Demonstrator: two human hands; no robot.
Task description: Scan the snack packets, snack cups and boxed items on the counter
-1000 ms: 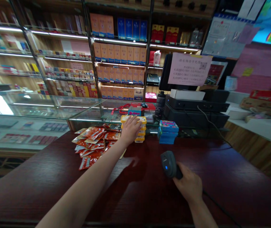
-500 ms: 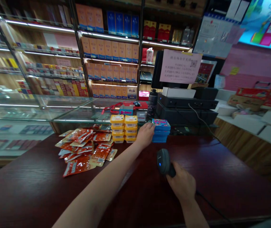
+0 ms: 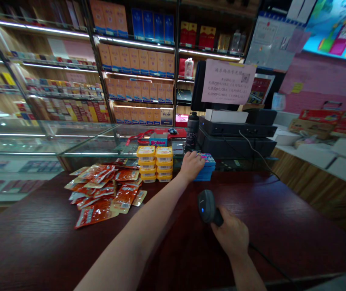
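My left hand (image 3: 192,165) reaches out with bent fingers over the left side and top of a stack of blue packs (image 3: 204,173); its fingertips are partly hidden. My right hand (image 3: 232,232) is wrapped round the handle of a dark barcode scanner (image 3: 206,205), which shows a small blue light and is held above the counter. Left of my left hand stand two columns of yellow-lidded tubs (image 3: 164,165). Farther left lies a loose heap of orange-red snack pouches (image 3: 100,198).
Behind the tubs, a glass display case (image 3: 90,141) carries a small pink-and-blue box (image 3: 158,140). A dark bottle (image 3: 192,129) stands beside the black register equipment (image 3: 236,143). From my right hand, the scanner cable (image 3: 265,252) runs across the dark wooden counter (image 3: 282,218).
My left hand has moved right, from beside the stack of blue packs onto its left part, covering more of it. My right hand still holds the barcode scanner. The view has shifted slightly.
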